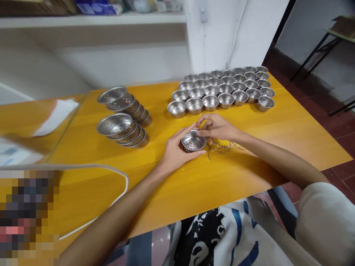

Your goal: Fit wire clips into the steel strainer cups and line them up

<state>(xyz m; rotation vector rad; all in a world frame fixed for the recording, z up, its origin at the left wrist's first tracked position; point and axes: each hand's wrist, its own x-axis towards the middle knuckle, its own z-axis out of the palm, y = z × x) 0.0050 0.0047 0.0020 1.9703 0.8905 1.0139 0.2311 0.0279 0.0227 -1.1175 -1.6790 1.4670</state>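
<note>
My left hand (175, 150) is wrapped round a small perforated steel strainer cup (192, 142), holding it on the yellow table (249, 162). My right hand (216, 127) pinches at the cup's far rim with fingers pressed together; what they hold looks like a thin wire piece, too small to name. A loose bundle of thin wire handles (222, 147) lies on the table just under my right hand.
Rows of several finished strainer cups (222, 90) stand at the table's far right. Two leaning stacks of larger perforated cups (124, 120) lie at the left. A white cable (116, 177) loops near the front left edge. White paper (55, 116) lies far left.
</note>
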